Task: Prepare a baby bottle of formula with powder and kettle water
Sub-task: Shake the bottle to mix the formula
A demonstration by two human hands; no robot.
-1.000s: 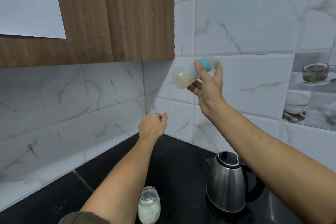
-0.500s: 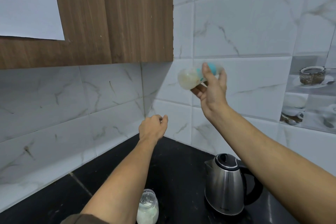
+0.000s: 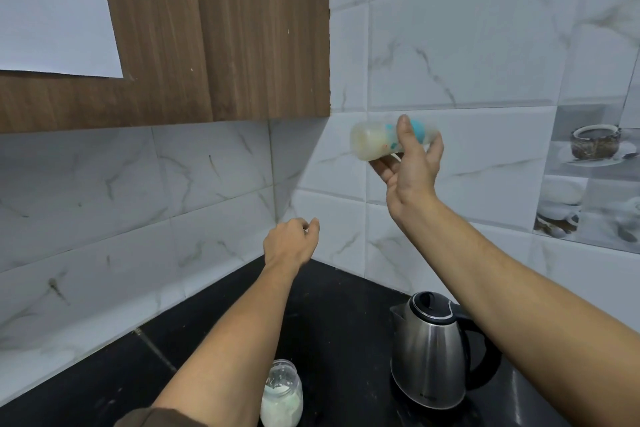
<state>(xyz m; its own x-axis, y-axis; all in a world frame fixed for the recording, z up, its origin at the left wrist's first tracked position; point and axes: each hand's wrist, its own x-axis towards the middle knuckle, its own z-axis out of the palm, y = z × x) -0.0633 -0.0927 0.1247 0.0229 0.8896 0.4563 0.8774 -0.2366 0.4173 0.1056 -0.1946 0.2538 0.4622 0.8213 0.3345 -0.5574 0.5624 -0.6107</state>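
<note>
Above the counter (image 3: 339,308), the baby bottle (image 3: 375,141) is being gripped sideways in the right hand (image 3: 414,170), long axis near level, the left hand (image 3: 289,243) being held loosely curled, empty, below-left.

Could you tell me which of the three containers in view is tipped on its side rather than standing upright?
The baby bottle in the right hand, raised before the tiles. The powder jar and kettle stand upright on the black counter.

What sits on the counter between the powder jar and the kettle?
Nothing. In the head view, only bare black counter lies between the powder jar and the kettle.
</note>
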